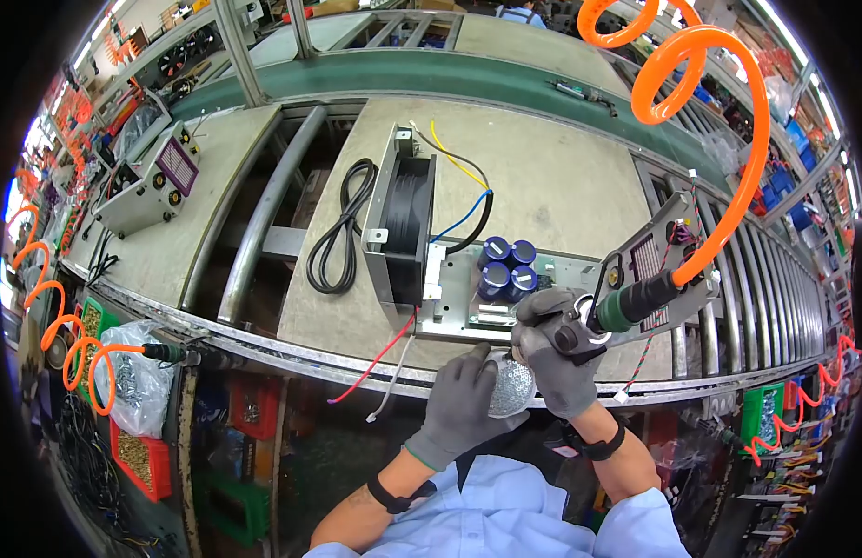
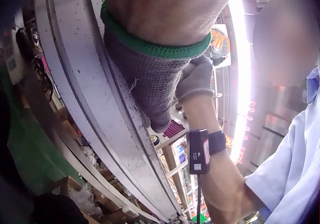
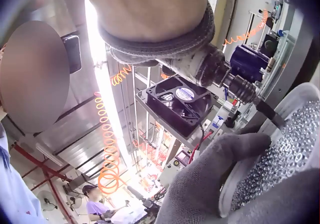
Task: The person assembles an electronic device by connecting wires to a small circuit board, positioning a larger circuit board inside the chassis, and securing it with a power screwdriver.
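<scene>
My gloved left hand [image 1: 454, 400] grips a pale round bowl [image 3: 231, 186] full of small shiny metal nuts [image 3: 295, 151], held at the near edge of the bench. Its thumb lies over the rim in the right wrist view. My gloved right hand [image 1: 559, 363] holds a pneumatic screwdriver [image 1: 626, 309], and the tool's dark socket tip [image 3: 269, 113] reaches down to the nuts. Just beyond both hands lies a metal chassis [image 1: 454, 312] with blue capacitors [image 1: 510, 265]. A black fan [image 1: 412, 219] stands upright at its left end.
From the screwdriver an orange coiled hose [image 1: 756, 139] rises to the upper right. A vented metal panel [image 1: 668, 251] stands at the chassis's right end. A coiled black cable [image 1: 343, 232] lies left of the fan. Red wire [image 1: 375, 358] hangs over the bench edge; rollers [image 1: 766, 279] continue rightward.
</scene>
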Demonstrator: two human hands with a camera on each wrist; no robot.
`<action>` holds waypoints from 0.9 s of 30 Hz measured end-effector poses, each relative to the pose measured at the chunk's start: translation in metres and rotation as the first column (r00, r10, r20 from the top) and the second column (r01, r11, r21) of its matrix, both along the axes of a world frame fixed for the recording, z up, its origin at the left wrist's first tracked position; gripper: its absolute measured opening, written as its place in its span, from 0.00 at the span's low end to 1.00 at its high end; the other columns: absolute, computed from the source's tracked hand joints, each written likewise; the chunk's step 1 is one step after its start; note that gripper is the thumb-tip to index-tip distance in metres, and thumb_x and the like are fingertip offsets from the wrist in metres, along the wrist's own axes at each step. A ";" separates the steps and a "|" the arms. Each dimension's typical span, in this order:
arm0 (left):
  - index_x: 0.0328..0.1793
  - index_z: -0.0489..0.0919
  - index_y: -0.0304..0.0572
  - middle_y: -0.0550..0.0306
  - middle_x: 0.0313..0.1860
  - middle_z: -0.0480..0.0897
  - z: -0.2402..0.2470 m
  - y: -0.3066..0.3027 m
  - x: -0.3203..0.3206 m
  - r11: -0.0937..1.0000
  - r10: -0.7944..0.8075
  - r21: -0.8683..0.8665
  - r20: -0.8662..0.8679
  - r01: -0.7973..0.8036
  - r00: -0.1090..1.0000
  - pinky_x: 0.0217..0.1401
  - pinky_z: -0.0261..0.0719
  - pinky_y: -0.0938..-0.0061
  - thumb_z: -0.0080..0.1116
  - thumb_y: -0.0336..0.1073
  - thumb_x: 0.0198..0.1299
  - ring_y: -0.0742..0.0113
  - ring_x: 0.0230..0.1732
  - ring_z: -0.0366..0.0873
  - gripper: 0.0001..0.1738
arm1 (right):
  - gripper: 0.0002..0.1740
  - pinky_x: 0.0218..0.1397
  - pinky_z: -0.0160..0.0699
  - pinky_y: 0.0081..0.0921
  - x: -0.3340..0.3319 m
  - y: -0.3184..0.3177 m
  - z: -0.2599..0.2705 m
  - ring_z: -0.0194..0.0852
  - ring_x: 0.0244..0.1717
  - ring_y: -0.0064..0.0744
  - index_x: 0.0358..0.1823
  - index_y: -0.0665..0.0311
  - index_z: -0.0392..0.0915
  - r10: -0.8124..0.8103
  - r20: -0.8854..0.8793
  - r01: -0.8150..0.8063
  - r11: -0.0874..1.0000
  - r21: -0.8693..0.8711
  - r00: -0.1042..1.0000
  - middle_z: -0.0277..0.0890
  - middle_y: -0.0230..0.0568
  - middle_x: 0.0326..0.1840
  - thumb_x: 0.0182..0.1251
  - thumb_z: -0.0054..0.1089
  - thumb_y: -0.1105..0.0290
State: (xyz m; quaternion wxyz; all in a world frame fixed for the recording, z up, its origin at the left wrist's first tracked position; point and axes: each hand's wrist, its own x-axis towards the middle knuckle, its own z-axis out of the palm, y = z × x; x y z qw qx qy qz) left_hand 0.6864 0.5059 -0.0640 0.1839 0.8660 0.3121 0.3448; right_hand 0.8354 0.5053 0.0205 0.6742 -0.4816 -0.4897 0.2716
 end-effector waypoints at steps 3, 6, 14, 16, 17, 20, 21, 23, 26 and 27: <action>0.58 0.76 0.32 0.37 0.63 0.76 0.001 -0.001 0.001 1.000 0.006 -0.023 -0.019 -0.006 1.000 0.59 0.76 0.53 0.80 0.58 0.39 0.42 0.57 0.76 0.46 | 0.10 0.43 0.79 0.22 -0.001 0.000 0.004 0.77 0.38 0.21 0.38 0.68 0.78 0.022 -0.034 -0.025 0.998 -0.064 0.999 0.81 0.37 0.39 0.56 0.62 0.87; 0.59 0.76 0.33 0.38 0.64 0.76 0.000 -0.001 0.000 1.000 0.004 -0.022 -0.048 -0.005 0.999 0.59 0.76 0.53 0.79 0.59 0.40 0.43 0.58 0.75 0.47 | 0.10 0.43 0.79 0.22 0.001 0.000 0.008 0.77 0.38 0.21 0.38 0.68 0.78 0.070 -0.074 -0.074 0.996 -0.046 0.995 0.81 0.36 0.39 0.56 0.63 0.86; 0.62 0.78 0.36 0.38 0.63 0.76 0.007 0.001 -0.001 1.000 -0.011 -0.020 -0.123 0.008 0.992 0.59 0.76 0.53 0.75 0.65 0.43 0.43 0.56 0.76 0.48 | 0.14 0.27 0.78 0.20 0.026 0.002 0.040 0.78 0.31 0.23 0.47 0.68 0.74 -0.120 -0.148 0.113 0.992 -0.056 0.982 0.79 0.39 0.38 0.60 0.59 0.85; 0.63 0.78 0.35 0.39 0.63 0.77 0.010 0.002 0.000 0.999 -0.004 -0.041 -0.141 -0.002 0.990 0.59 0.76 0.52 0.76 0.66 0.42 0.43 0.55 0.76 0.50 | 0.15 0.26 0.76 0.20 0.033 0.009 0.051 0.78 0.31 0.23 0.48 0.68 0.74 -0.206 -0.212 0.197 0.978 -0.060 0.955 0.79 0.41 0.37 0.60 0.58 0.86; 0.63 0.77 0.35 0.39 0.63 0.77 0.010 0.001 0.001 0.999 -0.003 -0.051 -0.149 -0.005 0.989 0.59 0.76 0.52 0.76 0.66 0.41 0.43 0.55 0.77 0.50 | 0.13 0.29 0.77 0.20 0.044 0.009 0.052 0.78 0.32 0.22 0.46 0.66 0.75 -0.204 -0.059 0.199 0.978 -0.068 0.977 0.79 0.39 0.35 0.59 0.58 0.85; 0.63 0.77 0.34 0.39 0.63 0.76 0.006 0.001 0.002 0.999 0.004 -0.045 -0.137 -0.010 0.991 0.58 0.77 0.52 0.76 0.66 0.40 0.44 0.55 0.77 0.51 | 0.11 0.33 0.79 0.21 0.053 0.015 0.047 0.78 0.33 0.21 0.44 0.65 0.76 -0.252 0.043 0.255 0.963 -0.081 0.967 0.79 0.35 0.33 0.59 0.60 0.83; 0.62 0.77 0.33 0.39 0.64 0.76 0.005 0.001 0.002 0.999 0.009 -0.034 -0.136 -0.014 0.991 0.58 0.77 0.52 0.77 0.66 0.39 0.44 0.54 0.77 0.51 | 0.10 0.37 0.79 0.20 0.052 0.017 0.047 0.78 0.32 0.19 0.42 0.64 0.77 -0.268 0.064 0.272 0.958 -0.086 0.961 0.79 0.33 0.32 0.59 0.60 0.82; 0.62 0.78 0.33 0.40 0.64 0.76 0.005 0.001 0.002 0.999 0.014 -0.029 -0.133 -0.018 0.991 0.58 0.77 0.52 0.76 0.67 0.40 0.44 0.54 0.77 0.51 | 0.11 0.35 0.79 0.21 0.057 0.017 0.040 0.78 0.32 0.20 0.43 0.64 0.77 -0.252 0.112 0.261 0.962 -0.075 0.961 0.78 0.34 0.33 0.59 0.60 0.82; 0.62 0.78 0.33 0.40 0.63 0.76 0.004 0.001 0.002 1.000 0.018 -0.023 -0.135 -0.021 0.991 0.58 0.77 0.53 0.76 0.67 0.40 0.44 0.54 0.76 0.51 | 0.11 0.31 0.77 0.21 0.052 0.014 0.041 0.77 0.32 0.20 0.44 0.64 0.76 -0.230 -0.034 0.225 0.968 -0.109 0.973 0.78 0.34 0.33 0.60 0.60 0.82; 0.62 0.78 0.33 0.40 0.63 0.76 0.004 0.001 0.003 1.000 0.019 -0.020 -0.136 -0.022 0.991 0.58 0.76 0.53 0.76 0.68 0.40 0.45 0.54 0.76 0.51 | 0.12 0.30 0.77 0.21 0.049 0.012 0.043 0.77 0.32 0.21 0.44 0.64 0.76 -0.223 -0.118 0.208 0.970 -0.126 0.968 0.77 0.34 0.33 0.60 0.60 0.82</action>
